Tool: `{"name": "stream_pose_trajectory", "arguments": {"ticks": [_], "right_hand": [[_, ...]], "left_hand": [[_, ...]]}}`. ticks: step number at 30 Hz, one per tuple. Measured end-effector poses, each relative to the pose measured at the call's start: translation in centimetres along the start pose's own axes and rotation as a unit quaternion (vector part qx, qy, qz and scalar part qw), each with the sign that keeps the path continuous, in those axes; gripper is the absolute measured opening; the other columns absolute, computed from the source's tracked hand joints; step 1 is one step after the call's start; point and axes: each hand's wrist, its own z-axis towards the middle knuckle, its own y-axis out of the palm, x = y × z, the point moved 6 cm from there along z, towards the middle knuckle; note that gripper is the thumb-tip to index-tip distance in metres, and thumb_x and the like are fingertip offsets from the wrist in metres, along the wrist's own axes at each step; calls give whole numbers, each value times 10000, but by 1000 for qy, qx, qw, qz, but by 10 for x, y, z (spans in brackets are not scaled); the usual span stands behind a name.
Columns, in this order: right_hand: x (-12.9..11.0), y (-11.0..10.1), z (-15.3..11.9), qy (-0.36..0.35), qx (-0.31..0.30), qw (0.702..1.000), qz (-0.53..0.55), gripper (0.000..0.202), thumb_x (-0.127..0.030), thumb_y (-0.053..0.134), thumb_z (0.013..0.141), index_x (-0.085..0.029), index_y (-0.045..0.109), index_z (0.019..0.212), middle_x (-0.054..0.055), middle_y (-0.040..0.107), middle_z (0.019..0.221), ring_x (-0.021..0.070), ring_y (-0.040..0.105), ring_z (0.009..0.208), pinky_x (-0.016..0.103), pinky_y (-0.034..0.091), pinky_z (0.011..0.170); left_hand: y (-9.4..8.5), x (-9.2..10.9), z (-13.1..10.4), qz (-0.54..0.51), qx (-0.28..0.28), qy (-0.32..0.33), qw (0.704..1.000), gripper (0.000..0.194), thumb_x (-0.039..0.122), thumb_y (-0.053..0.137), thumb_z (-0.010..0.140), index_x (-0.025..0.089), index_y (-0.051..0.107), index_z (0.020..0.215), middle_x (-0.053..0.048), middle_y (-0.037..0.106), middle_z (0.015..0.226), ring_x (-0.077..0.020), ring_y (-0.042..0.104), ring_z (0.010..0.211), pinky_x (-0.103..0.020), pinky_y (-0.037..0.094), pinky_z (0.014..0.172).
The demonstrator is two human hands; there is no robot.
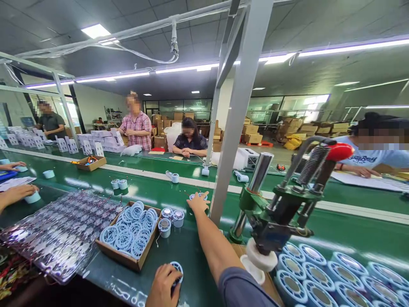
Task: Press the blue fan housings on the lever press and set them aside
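Observation:
At the front edge of the bench, my left hand (pixel 163 285) is curled over a light-blue ring (pixel 179 268), which shows past the fingertips. My right hand (pixel 198 204) stretches far forward over the green belt, fingers spread above a pair of light-blue round housings (pixel 203 195); it partly covers them, and contact is hard to tell. Between my hands stand three similar round housings (pixel 165 228) with pale centres. A cardboard box (pixel 140 262) of loose light-blue rings (pixel 124 239) lies left of them.
A green hand press (pixel 271 221) with a red-tipped lever stands right of my right arm, beside rows of blue housings (pixel 319 273). A grey post (pixel 238 106) rises near my right hand. Wired boards (pixel 64 230) cover the left bench. A co-worker's hand (pixel 19 194) holds a cup-shaped part.

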Motion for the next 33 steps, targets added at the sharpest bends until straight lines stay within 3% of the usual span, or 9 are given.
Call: {"name": "stream_pose_trajectory", "arguments": {"ticks": [5,9,12,15,17,22,26,29,33], "right_hand": [[-4,8,4,-4,0,1000,-4,460,-382,596,959,-157,508,1350,119,491,1371,246,531,1224,474,486,1031],[-6,13,-12,-21,-7,1000,-6,486,-410,581,964,-163,481,1370,122,483,1370,239,536,1200,452,504,999],[5,13,-39,-68,-25,997,-9,500,-427,596,931,-180,484,1351,134,366,1466,247,541,1186,431,494,997],[30,13,-85,-137,-51,989,-7,490,-413,643,843,-199,536,1270,131,205,1537,269,565,1167,400,473,1009],[46,17,-118,-179,-73,981,-4,477,-363,677,782,-195,569,1215,138,178,1545,305,559,1185,418,461,1018],[49,38,-161,-282,-116,951,42,500,-153,698,692,-188,626,1186,140,102,1598,356,472,1321,462,397,1100],[41,47,-159,-347,-133,921,118,797,-226,759,694,-247,465,1434,112,42,1624,289,328,1456,385,368,1154],[58,52,-155,-340,-120,918,167,912,-395,695,784,-155,254,1545,181,102,1609,292,239,1494,420,335,1180],[91,62,-156,-310,-112,921,207,713,-447,385,938,-94,209,1531,224,358,1498,249,476,1337,417,416,1108]], "left_hand": [[-4,3,0,-35,-41,-42,998,273,62,518,807,220,708,922,-74,698,909,-239,661,884,-384,568,816],[-16,4,-1,-92,-37,-85,991,372,62,562,777,237,693,1078,-88,661,1098,-244,632,1072,-411,539,958],[-20,-7,-3,-140,0,-112,984,426,98,550,801,233,658,1190,-102,621,1233,-247,585,1194,-446,490,1056],[-21,-27,-6,-200,57,-170,963,443,72,415,828,188,647,1186,-111,628,1253,-211,620,1151,-412,529,1013],[-19,-36,-7,-227,74,-195,951,492,32,368,786,168,645,1170,-107,651,1237,-189,646,1115,-385,547,992],[-12,-17,-6,-126,-1,-121,985,561,21,457,711,174,640,1220,-103,640,1315,-247,549,1270,-490,435,1125],[-6,0,-4,-24,-48,-86,995,523,73,556,757,166,606,1268,-130,628,1329,-307,522,1260,-561,438,1082],[-8,8,-2,-34,-26,-92,995,447,104,586,797,143,606,1243,-159,646,1272,-327,544,1209,-579,449,1044],[-11,4,-6,-90,15,-127,988,484,148,683,765,166,604,1242,-146,612,1317,-324,526,1250,-554,396,1108]]}}
